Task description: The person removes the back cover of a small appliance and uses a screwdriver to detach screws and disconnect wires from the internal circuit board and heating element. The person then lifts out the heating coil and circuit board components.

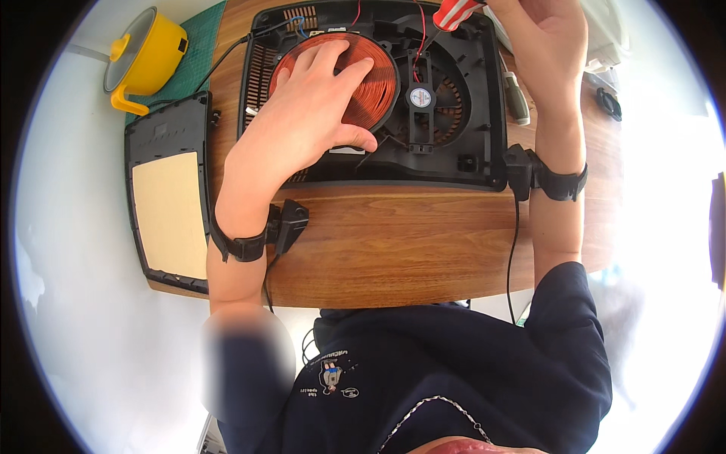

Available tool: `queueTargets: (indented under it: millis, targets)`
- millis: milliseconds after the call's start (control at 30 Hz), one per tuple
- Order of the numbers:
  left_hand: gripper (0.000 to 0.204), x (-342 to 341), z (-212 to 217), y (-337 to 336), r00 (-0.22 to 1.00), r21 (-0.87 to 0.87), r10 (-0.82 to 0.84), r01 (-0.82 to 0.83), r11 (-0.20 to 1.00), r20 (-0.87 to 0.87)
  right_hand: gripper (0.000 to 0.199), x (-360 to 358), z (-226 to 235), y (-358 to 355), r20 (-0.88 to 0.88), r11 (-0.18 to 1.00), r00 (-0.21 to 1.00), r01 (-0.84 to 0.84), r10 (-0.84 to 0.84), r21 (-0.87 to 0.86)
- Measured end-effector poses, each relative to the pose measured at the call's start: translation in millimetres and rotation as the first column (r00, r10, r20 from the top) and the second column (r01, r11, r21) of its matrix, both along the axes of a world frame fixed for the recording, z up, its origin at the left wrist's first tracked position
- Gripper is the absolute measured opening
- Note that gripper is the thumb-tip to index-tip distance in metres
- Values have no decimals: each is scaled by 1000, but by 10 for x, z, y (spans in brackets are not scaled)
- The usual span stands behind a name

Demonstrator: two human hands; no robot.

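Observation:
An opened black appliance housing, which looks like an induction cooker base, lies on the wooden table. My left hand rests with fingers spread over the round copper coil in its left half. To the right of the coil sits a black fan with a round label at its hub. At the upper right, my right hand is closed on the red-and-white striped handle of a screwdriver. Its shaft slants down toward the fan's upper side, close to a red wire; the tip's contact cannot be made out.
Left of the housing lies a black-framed panel with a cream sheet. Behind it, a yellow pot stands by a green mat. A grey-handled tool lies right of the housing. Cables trail from black devices strapped to both wrists.

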State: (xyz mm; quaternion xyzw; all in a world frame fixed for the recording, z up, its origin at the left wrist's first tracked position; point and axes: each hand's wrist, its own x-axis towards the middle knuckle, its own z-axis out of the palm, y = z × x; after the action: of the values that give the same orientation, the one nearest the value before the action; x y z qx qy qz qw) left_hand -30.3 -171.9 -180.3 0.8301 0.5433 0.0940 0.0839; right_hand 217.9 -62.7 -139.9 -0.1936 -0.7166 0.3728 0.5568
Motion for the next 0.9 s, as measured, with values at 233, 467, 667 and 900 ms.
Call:
queueTargets:
  millis: [233,467,667,900]
  targets:
    - [92,244,76,138,999,15,-25,24,1000,31,38,169,190,-21,126,979,974,196,-189,-47]
    - [96,466,224,306,1000,-48,-11,11,999,7,51,457,191,213,6,1000,1000,0,0,-18]
    - [96,644,317,361,1000,-64,21,-21,998,-14,41,719,444,179,231,999,972,39,-45,28]
    - [96,699,339,388,1000,-53,3,-3,999,-5,38,630,385,224,64,995,994,93,-92,-21]
